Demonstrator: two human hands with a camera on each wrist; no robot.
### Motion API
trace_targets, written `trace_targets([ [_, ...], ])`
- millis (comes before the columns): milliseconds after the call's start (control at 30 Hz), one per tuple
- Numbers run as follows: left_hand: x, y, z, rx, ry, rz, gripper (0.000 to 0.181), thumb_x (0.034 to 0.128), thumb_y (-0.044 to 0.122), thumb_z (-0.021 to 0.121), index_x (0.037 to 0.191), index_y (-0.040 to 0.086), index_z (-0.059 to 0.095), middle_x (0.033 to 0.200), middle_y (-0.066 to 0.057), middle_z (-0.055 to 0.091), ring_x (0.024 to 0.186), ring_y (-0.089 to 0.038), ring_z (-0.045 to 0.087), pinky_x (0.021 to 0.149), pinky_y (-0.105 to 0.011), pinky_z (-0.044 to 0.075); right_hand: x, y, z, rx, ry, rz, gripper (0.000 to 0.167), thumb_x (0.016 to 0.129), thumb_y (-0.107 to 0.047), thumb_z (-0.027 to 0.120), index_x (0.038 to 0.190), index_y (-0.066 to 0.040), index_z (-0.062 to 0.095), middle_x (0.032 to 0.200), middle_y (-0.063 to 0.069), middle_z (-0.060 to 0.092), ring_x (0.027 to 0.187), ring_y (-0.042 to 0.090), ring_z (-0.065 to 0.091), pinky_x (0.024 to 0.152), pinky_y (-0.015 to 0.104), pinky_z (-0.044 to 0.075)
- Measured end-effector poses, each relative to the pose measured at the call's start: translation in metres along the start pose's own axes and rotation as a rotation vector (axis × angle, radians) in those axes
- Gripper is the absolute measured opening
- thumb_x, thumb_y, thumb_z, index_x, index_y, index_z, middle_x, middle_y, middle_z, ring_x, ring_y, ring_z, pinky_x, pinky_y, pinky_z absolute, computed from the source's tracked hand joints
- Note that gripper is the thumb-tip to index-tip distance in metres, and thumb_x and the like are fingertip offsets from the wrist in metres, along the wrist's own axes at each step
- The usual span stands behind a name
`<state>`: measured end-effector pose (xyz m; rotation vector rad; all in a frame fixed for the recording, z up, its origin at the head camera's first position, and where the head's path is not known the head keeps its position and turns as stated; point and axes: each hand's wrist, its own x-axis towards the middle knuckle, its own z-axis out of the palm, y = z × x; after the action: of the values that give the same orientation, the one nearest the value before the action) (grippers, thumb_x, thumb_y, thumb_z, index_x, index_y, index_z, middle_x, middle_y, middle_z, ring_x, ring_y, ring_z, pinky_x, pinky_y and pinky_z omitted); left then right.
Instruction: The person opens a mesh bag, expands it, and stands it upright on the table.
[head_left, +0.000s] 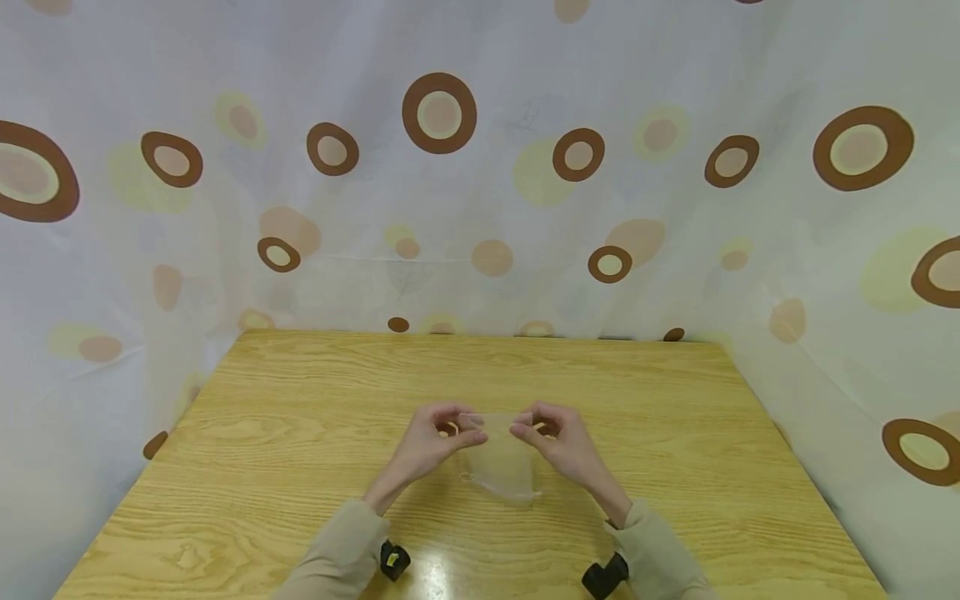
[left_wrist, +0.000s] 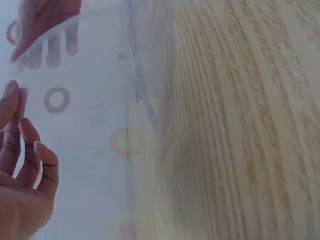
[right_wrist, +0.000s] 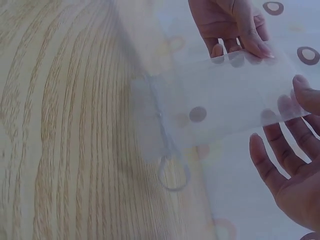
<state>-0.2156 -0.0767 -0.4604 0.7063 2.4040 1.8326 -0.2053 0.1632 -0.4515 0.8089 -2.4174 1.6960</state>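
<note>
**Two-handed pinch on a translucent drawstring pouch point(head_left: 498, 457), above a wood-grain table point(head_left: 300, 400)**

Landmark: the pouch. Noted left to right.

Far left of pouch: pale curtain point(head_left: 168, 250) printed with brown rings and peach and yellow spots. It runs on behind the pouch, past the table's far edge, and round to the far right.

Left of pouch, on the near side: beige left sleeve point(head_left: 337, 550). Black left wrist camera point(head_left: 394, 561) at the cuff, a patch of glare on the tabletop just beside it.

At pouch's left far corner: left hand point(head_left: 435, 437). Thumb and fingertips pinch the film, gap narrow.

Pouch itself: in front of the person, spread fairly flat between both hands, see-through; curtain spots show through it in the right wrist view. Far edge held; drawstring seam point(right_wrist: 160, 115) at the near end, lower. Small cord loop point(head_left: 466, 477) at the left end of that seam; larger cord loop point(right_wrist: 173, 189) hangs from the right end. Cannot tell whether the low end meets the wood.

At pouch's right far corner: right hand point(head_left: 558, 437). Thumb on top, fingers beneath, likewise pinching.

Right of pouch, near side: black right wrist camera point(head_left: 606, 576), then beige right sleeve point(head_left: 663, 552).
</note>
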Motion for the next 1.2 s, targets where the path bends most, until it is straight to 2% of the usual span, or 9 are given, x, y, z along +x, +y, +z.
trace_targets([
  [133,0.0,0.001,0.001,-0.007,-0.008,0.003,0.021,0.0881,0.013,0.078,0.105,0.001,0.074,0.092,-0.018,0.075,0.075,-0.001,0.064,0.073,-0.022,0.052,0.0,-0.001,0.001,0.065,-0.041,0.035,0.026,0.097,-0.008,0.067,0.118,0.007,0.067,0.11,0.031,0.07,0.089,0.006,0.069,0.074,0.031,0.059],
  [233,0.0,0.002,0.002,-0.003,-0.017,0.021,0.022,0.089,0.012,0.077,0.105,-0.001,0.073,0.089,-0.018,0.075,0.074,-0.004,0.064,0.071,-0.022,0.053,0.001,-0.001,0.002,0.07,-0.022,0.048,0.02,0.097,-0.007,0.066,0.111,0.007,0.07,0.105,0.032,0.07,0.085,0.011,0.071,0.073,0.033,0.06],
  [367,0.0,0.002,0.002,0.003,-0.025,0.043,0.019,0.0913,0.012,0.074,0.104,-0.002,0.074,0.089,-0.018,0.075,0.075,-0.02,0.069,0.068,-0.022,0.053,0.002,-0.002,0.005,0.044,0.021,0.056,0.013,0.096,-0.006,0.066,0.1,0.005,0.073,0.093,0.028,0.072,0.076,0.014,0.071,0.069,0.03,0.058],
  [433,0.0,0.001,0.002,0.002,-0.031,0.05,0.018,0.0927,0.013,0.073,0.104,-0.002,0.074,0.089,-0.017,0.076,0.078,-0.029,0.07,0.068,-0.023,0.053,0.003,-0.002,0.007,0.035,0.031,0.038,0.011,0.096,-0.004,0.066,0.097,0.005,0.073,0.09,0.029,0.072,0.075,0.014,0.071,0.068,0.027,0.057],
  [533,0.001,0.001,0.003,0.003,-0.036,0.06,0.017,0.0951,0.015,0.07,0.102,0.0,0.074,0.088,-0.017,0.077,0.078,-0.032,0.071,0.067,-0.022,0.052,0.004,-0.002,0.008,0.024,0.039,0.01,0.01,0.095,-0.003,0.066,0.095,0.005,0.073,0.088,0.029,0.071,0.074,0.015,0.072,0.067,0.024,0.056],
  [800,0.001,0.0,0.005,-0.007,-0.042,0.106,0.016,0.0976,0.013,0.065,0.096,-0.001,0.073,0.081,-0.019,0.075,0.072,-0.02,0.07,0.065,-0.019,0.046,0.004,0.0,0.011,0.025,0.038,-0.056,0.014,0.098,-0.002,0.061,0.091,0.006,0.071,0.077,0.024,0.068,0.068,0.008,0.066,0.067,0.027,0.056],
  [900,0.001,0.0,0.006,-0.016,-0.042,0.123,0.017,0.0989,0.012,0.063,0.095,-0.001,0.072,0.078,-0.02,0.074,0.065,-0.012,0.063,0.062,-0.018,0.043,0.004,0.001,0.011,0.054,0.031,-0.072,0.018,0.1,-0.002,0.058,0.09,0.007,0.069,0.074,0.023,0.065,0.066,0.004,0.062,0.065,0.027,0.055],
  [1033,0.001,0.001,0.007,-0.032,-0.043,0.124,0.021,0.1011,0.014,0.06,0.092,0.0,0.072,0.076,-0.021,0.073,0.059,-0.003,0.052,0.061,-0.018,0.042,0.004,0.002,0.011,0.087,0.032,-0.074,0.02,0.101,-0.004,0.057,0.089,0.007,0.069,0.073,0.023,0.064,0.065,0.004,0.061,0.065,0.025,0.054],
  [1200,0.001,0.001,0.008,-0.042,-0.042,0.116,0.027,0.1022,0.018,0.058,0.087,0.0,0.071,0.074,-0.021,0.072,0.06,-0.002,0.055,0.061,-0.02,0.045,0.003,0.001,0.011,0.151,0.019,-0.041,0.019,0.102,-0.005,0.057,0.099,0.009,0.069,0.079,0.02,0.067,0.071,0.005,0.063,0.066,0.026,0.054],
])
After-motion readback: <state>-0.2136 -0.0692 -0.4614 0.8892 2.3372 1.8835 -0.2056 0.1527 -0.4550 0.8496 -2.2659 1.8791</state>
